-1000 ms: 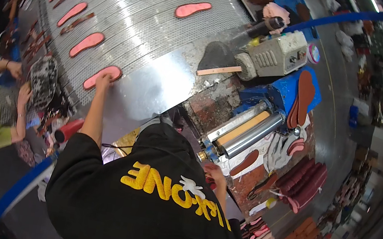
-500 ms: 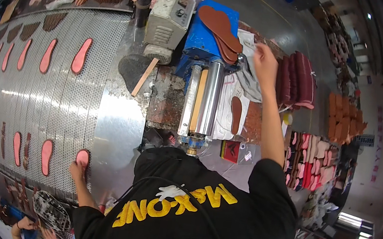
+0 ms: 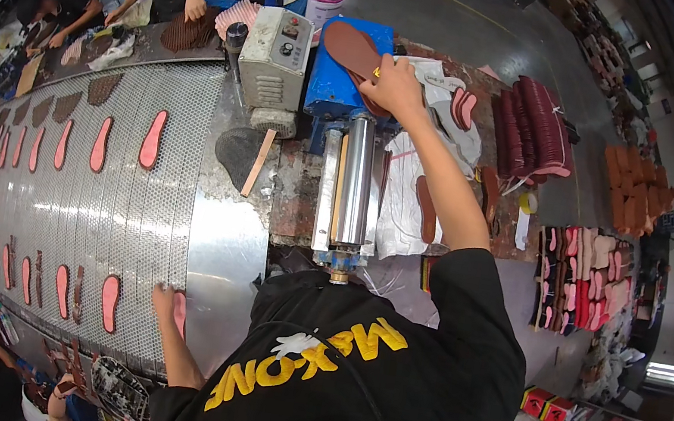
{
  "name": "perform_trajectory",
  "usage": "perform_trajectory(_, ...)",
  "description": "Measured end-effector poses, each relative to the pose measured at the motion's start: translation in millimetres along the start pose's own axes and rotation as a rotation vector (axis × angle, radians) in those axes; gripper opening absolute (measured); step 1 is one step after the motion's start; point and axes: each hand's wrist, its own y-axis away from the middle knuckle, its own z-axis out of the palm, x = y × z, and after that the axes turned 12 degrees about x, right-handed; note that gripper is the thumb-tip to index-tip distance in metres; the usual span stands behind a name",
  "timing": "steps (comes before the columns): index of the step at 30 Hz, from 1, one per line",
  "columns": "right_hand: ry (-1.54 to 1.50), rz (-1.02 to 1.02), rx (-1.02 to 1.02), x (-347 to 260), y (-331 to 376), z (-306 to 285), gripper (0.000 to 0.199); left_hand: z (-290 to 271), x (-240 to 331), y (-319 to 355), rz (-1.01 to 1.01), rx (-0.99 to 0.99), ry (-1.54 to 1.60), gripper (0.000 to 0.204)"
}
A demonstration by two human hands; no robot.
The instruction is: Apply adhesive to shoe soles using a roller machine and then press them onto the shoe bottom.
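My left hand (image 3: 163,300) is at the near end of the perforated metal conveyor (image 3: 156,227). Its fingers are curled at the edge of a pink insole with a dark rim (image 3: 179,314); the fingertips are partly hidden. Farther right, my right hand (image 3: 397,89) reaches over a blue roller machine (image 3: 326,103). It is closed on the near end of a small pile of brown insoles (image 3: 351,45) on the machine's top. A shiny metal roller (image 3: 356,183) lies below that hand. More pink insoles (image 3: 110,303) lie in rows along the conveyor.
A grey control box (image 3: 271,70) and a dark bottle (image 3: 236,43) stand left of the machine. To the right are brown insoles (image 3: 425,209) on white cloth (image 3: 401,190) and bundled maroon pieces (image 3: 531,135). Other people's hands (image 3: 196,5) work along the conveyor's far side.
My right hand has come left and down onto the brown insole pile from the air beside it. The left hand stays by the pink insole. The whole view has shifted.
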Motion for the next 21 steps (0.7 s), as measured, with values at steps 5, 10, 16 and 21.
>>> perform_trajectory(5,-0.294,0.007,0.070,28,26,-34,0.050,13,160,-15,0.157,-0.317,0.534,0.013)
perform_trajectory(10,-0.386,0.079,0.065,104,129,-87,0.054,1,245,22,0.159,-0.571,0.555,0.009)
perform_trajectory(16,-0.331,0.170,-0.195,126,225,-93,0.047,21,331,28,0.417,-0.591,0.529,0.021)
perform_trajectory(21,-0.498,0.034,-0.192,70,216,-58,0.048,-17,488,48,1.046,-0.652,0.501,0.069)
